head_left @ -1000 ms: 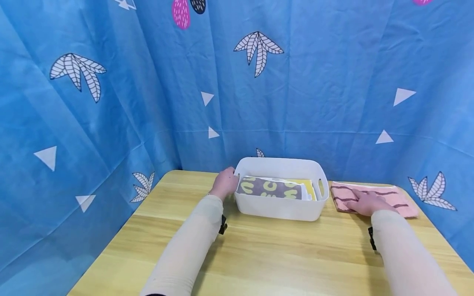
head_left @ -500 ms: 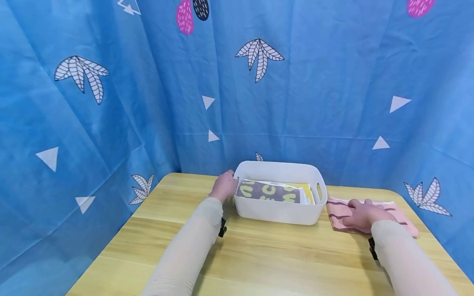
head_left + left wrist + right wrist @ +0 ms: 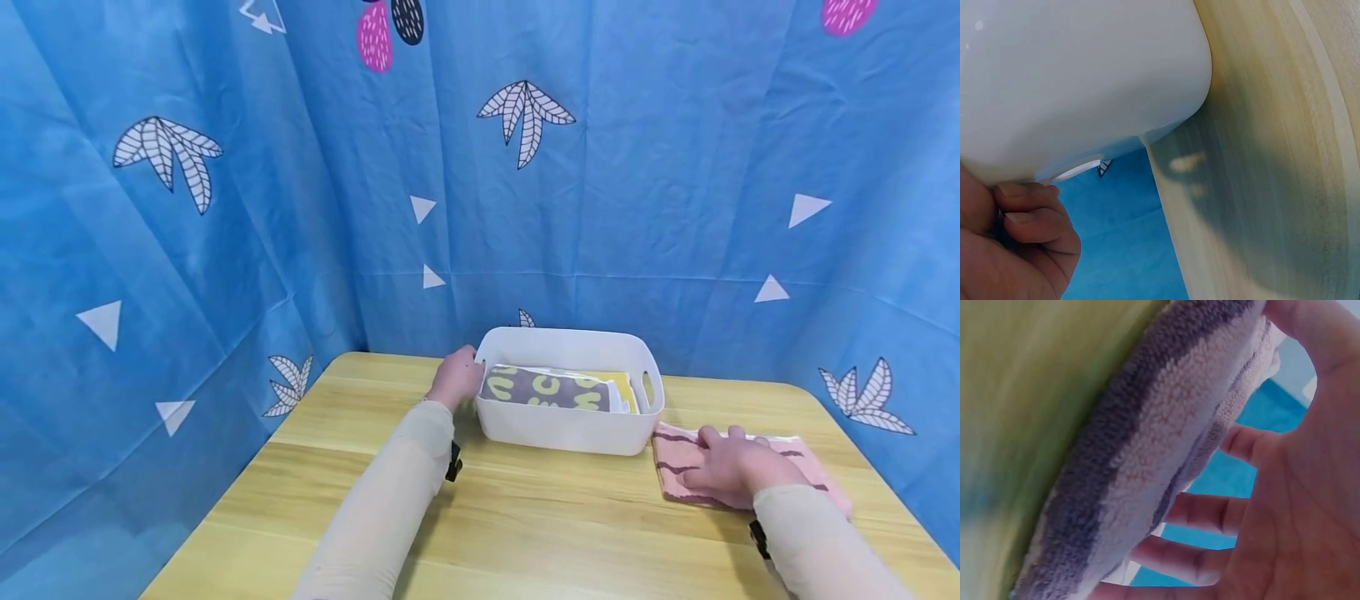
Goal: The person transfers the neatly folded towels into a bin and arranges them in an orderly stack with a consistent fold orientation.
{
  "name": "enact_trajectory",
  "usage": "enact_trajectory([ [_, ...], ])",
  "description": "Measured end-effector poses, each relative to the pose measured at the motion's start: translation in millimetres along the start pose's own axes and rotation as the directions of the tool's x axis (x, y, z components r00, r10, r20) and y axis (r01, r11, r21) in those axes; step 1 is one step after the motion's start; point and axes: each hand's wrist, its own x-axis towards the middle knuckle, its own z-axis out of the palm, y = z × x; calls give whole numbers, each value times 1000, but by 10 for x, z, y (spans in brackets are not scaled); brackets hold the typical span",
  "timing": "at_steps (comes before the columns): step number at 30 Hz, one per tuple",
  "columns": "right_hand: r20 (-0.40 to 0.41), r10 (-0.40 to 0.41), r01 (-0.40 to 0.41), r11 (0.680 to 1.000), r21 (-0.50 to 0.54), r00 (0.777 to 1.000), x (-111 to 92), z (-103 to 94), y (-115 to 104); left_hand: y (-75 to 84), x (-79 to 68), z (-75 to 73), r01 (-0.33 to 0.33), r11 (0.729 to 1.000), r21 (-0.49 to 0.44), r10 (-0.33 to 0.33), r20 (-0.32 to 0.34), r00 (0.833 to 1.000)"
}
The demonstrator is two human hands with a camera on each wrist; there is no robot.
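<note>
A white plastic basket (image 3: pixel 566 431) stands toward the back of the table. Inside lie a folded grey cloth (image 3: pixel 546 386) with yellow-green marks and a yellow cloth (image 3: pixel 627 392). My left hand (image 3: pixel 456 377) holds the basket's left end by the handle; its curled fingers (image 3: pixel 1035 215) show below the wall in the left wrist view. To the right of the basket, a folded pink towel (image 3: pixel 678 454) with dark stripes lies on the table. My right hand (image 3: pixel 738 468) rests on it, fingers spread. In the right wrist view those fingers (image 3: pixel 1204 514) look fairly straight against the towel's (image 3: pixel 1166 419) fluffy edge.
The light wooden table (image 3: pixel 555 525) reaches toward me from the basket. A blue curtain (image 3: pixel 645 208) with leaf and triangle prints hangs right behind the table and along its sides.
My right hand has slid the pink towel toward me, from beside the basket's right end to nearer its front corner. My left hand has stayed on the basket. The head view has tilted slightly.
</note>
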Motion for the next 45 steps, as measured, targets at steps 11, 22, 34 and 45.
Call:
enact_trajectory([
  [11,4,-27,27,1000,-9,1000,-252,111,-326,-10,4,40,-7,1000,-3,7,-3,1000],
  [22,-82,-67,62,996,-62,994,-415,215,-655,0,22,22,-4,1000,-10,4,4,1000],
  [34,-111,-126,116,989,-91,986,-377,308,-1170,6,3,-14,-1,1000,-25,1,2,1000],
  [45,-138,-221,206,972,-113,965,-292,365,-1710,19,-1,3,15,999,-50,-15,9,1000],
])
